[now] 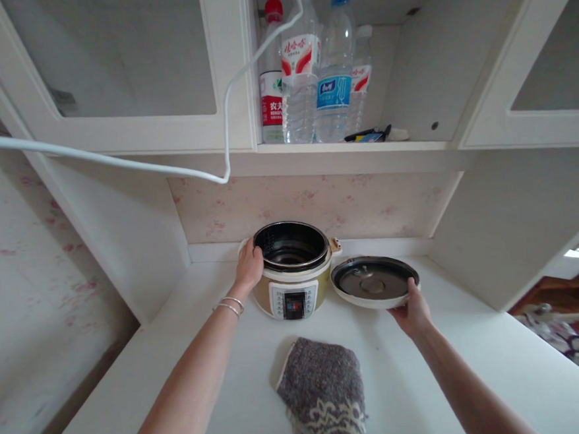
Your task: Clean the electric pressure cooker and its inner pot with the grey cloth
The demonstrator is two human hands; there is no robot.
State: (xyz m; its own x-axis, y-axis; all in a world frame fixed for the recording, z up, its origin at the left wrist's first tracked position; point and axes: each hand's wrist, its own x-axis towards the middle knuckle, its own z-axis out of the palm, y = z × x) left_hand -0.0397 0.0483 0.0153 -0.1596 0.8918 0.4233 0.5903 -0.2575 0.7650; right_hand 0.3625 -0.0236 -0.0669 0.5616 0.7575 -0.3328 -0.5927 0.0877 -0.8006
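A white and gold electric pressure cooker (262, 291) stands open against the back wall, its control panel facing me. Its dark inner pot (292, 260) looks empty. My left hand (248, 266) grips the cooker at its left rim, with the thumb over the edge. To the right, my right hand (414, 311) holds the round lid (370, 281) by its edge, dark underside up, thumb on top. The lid sits beside the cooker; I cannot tell whether it touches the counter. A folded grey patterned cloth (325, 373) lies on the counter in front of the cooker.
White cupboards hang above, with several plastic bottles (332, 75) on an open shelf (358, 144). A white cable (132, 163) crosses the upper left in front of the cupboard. Side panels (512, 214) bound the white counter (431, 392).
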